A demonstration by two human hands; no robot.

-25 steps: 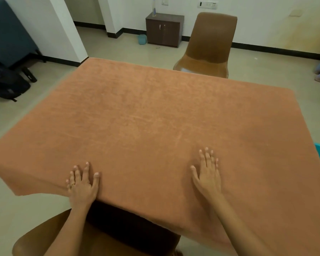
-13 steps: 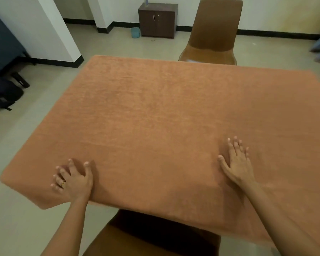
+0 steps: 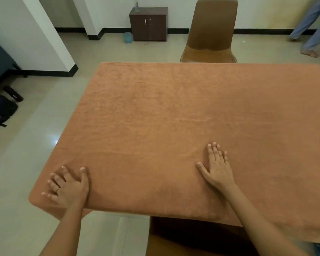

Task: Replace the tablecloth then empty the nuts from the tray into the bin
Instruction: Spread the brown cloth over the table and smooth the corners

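The tablecloth point(image 3: 174, 111) is being pressed at its near-left corner by the left hand point(image 3: 68, 189), fingers spread. Further right along the near edge, it is being pressed by the right hand point(image 3: 218, 168), fingers nearly together. Bare floor point(image 3: 26, 148) is being left open beside the left edge.

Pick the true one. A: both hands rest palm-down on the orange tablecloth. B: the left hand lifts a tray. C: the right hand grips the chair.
A: the left hand and the right hand both lie palm-down on the orange tablecloth, gripping nothing.

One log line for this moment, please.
tablecloth: spread flat | left hand: pressing near-left corner | right hand: flat near front edge | tray, nuts, bin: not in view
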